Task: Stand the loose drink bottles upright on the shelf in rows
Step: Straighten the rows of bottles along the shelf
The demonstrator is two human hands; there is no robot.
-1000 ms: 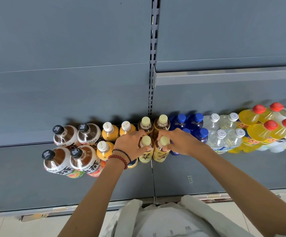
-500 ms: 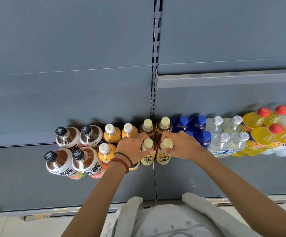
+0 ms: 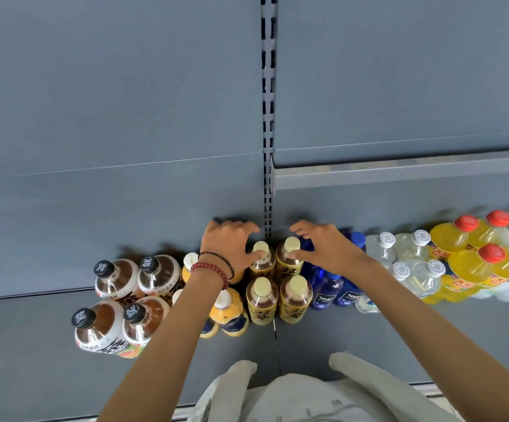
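On the shelf (image 3: 399, 345), the left hand (image 3: 229, 245) and right hand (image 3: 326, 249), fingers loose, touch the back tea bottles (image 3: 286, 266) to line them up; next likely needs a soft push.

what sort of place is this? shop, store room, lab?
Probably a shop drinks aisle, or a mock-up of one: a grey metal shelf with a slotted upright behind it, and drinks stood in rows by kind: blue bottles, red-capped yellow bottles.

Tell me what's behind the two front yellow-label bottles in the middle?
Two more cream-capped bottles of the same kind, the left hand and right hand touching them, then the grey back panel. Their lower halves are hidden by the front pair.
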